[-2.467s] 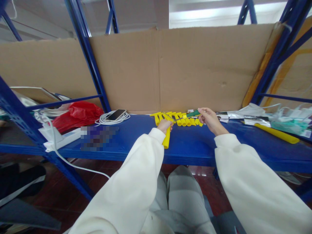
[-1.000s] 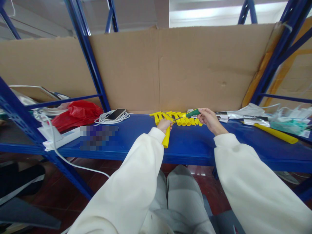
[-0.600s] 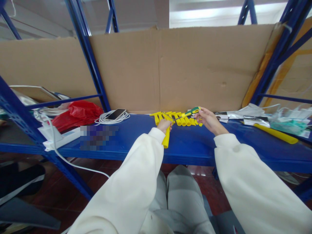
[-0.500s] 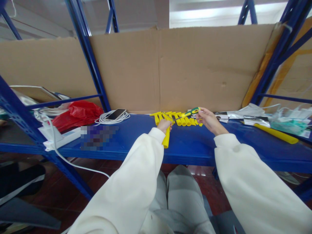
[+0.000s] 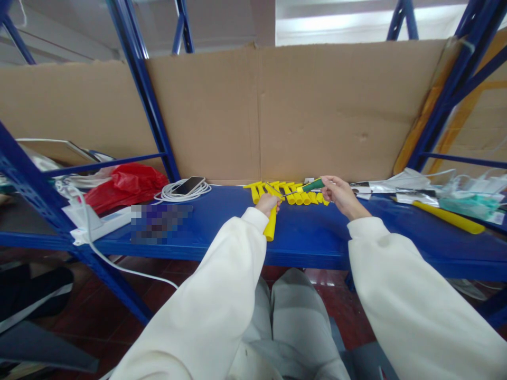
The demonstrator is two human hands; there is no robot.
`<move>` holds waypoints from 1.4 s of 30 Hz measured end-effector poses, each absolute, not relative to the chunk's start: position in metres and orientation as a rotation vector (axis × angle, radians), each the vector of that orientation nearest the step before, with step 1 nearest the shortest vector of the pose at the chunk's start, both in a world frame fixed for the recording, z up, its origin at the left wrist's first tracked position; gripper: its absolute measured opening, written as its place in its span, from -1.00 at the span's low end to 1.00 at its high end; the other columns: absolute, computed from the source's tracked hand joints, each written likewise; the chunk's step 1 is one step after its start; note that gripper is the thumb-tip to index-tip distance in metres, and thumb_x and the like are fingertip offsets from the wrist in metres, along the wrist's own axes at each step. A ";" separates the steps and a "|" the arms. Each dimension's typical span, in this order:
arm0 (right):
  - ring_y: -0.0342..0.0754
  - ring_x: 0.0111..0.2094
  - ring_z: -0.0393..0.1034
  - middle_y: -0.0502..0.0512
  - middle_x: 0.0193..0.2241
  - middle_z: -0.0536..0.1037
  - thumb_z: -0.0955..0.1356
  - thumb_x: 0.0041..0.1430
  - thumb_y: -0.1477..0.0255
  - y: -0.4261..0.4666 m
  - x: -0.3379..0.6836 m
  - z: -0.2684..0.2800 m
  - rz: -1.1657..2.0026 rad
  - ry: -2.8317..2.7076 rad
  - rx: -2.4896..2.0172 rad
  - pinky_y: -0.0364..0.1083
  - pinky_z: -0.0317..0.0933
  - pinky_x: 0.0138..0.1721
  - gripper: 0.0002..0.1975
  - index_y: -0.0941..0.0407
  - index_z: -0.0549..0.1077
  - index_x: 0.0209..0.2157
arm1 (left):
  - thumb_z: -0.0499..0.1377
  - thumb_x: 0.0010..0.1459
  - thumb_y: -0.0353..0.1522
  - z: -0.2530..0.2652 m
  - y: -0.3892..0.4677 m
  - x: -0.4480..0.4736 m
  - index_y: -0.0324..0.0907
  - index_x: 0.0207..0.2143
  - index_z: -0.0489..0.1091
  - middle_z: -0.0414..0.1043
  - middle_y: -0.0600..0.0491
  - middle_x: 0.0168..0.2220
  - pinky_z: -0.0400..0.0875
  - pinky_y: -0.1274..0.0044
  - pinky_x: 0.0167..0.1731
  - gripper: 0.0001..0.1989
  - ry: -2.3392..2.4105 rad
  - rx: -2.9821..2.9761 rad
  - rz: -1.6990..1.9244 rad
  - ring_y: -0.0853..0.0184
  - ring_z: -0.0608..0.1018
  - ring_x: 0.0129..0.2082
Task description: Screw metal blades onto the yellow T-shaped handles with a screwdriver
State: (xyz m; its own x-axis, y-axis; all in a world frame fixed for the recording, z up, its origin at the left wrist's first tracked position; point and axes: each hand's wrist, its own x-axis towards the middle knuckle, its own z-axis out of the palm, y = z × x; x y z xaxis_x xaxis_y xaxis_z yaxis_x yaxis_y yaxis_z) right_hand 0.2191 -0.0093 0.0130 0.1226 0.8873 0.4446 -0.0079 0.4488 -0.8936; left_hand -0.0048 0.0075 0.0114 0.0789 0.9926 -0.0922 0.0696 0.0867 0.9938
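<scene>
My left hand (image 5: 268,203) is closed around a yellow tube-shaped handle (image 5: 270,228), whose lower end sticks out below my fist toward the shelf's front edge. My right hand (image 5: 338,193) grips a screwdriver (image 5: 311,186) with a green and yellow handle, fingertips round the handle's end. Its thin shaft points left and reaches the top of the held part at my left fingers; the tip's exact contact is hidden. Just behind both hands lies a row of several yellow tubular parts with flat tops (image 5: 291,199), close together on the blue shelf (image 5: 312,229).
Left on the shelf are a phone (image 5: 190,185) on a coiled white cable (image 5: 166,196), a red plastic bag (image 5: 127,184) and a white power strip (image 5: 111,224). Right lie a long yellow tube (image 5: 451,217) and plastic packets (image 5: 471,195). A cardboard panel (image 5: 317,111) stands behind.
The screwdriver has turned about its length, so its handle now shows mostly green, and my right fingers have shifted slightly around it. My left hand and the yellow part have stayed in place.
</scene>
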 end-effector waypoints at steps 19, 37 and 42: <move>-0.22 -0.64 0.26 -0.10 -0.62 0.43 0.60 -0.20 0.03 -0.006 0.223 0.009 0.857 -1.280 -0.862 -0.22 0.11 -0.64 -0.48 0.06 0.37 -0.44 | 0.12 0.14 -0.62 0.011 0.010 -0.004 -0.19 -0.40 0.33 0.17 0.23 -0.73 0.12 0.62 -0.68 -0.82 1.255 1.227 1.066 0.48 0.25 -0.75; -0.18 -0.61 0.30 -0.09 -0.62 0.43 0.56 -0.06 0.09 -0.012 0.220 0.015 0.908 -1.330 -0.820 -0.18 0.17 -0.59 -0.58 0.05 0.44 -0.33 | 0.17 0.11 -0.59 0.007 0.015 -0.005 -0.23 -0.32 0.40 0.20 0.18 -0.68 0.20 0.57 -0.58 -0.87 1.243 1.237 1.067 0.42 0.31 -0.68; -0.21 -0.65 0.23 -0.13 -0.64 0.39 0.57 -0.15 0.02 -0.011 0.219 0.014 0.838 -1.310 -0.851 -0.20 0.11 -0.62 -0.51 0.05 0.40 -0.39 | 0.14 0.12 -0.59 0.006 0.015 -0.005 -0.23 -0.28 0.40 0.19 0.20 -0.68 0.23 0.57 -0.57 -0.85 1.255 1.239 1.055 0.41 0.32 -0.68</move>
State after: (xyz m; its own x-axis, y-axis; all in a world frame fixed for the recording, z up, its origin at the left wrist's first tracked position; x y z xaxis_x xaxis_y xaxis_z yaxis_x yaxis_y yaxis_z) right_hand 0.2191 -0.0111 0.0143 0.0759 0.8893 0.4511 -0.0372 0.4546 -0.8899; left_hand -0.0052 0.0152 0.0062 0.0674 0.9939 -0.0868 0.0855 0.0809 0.9930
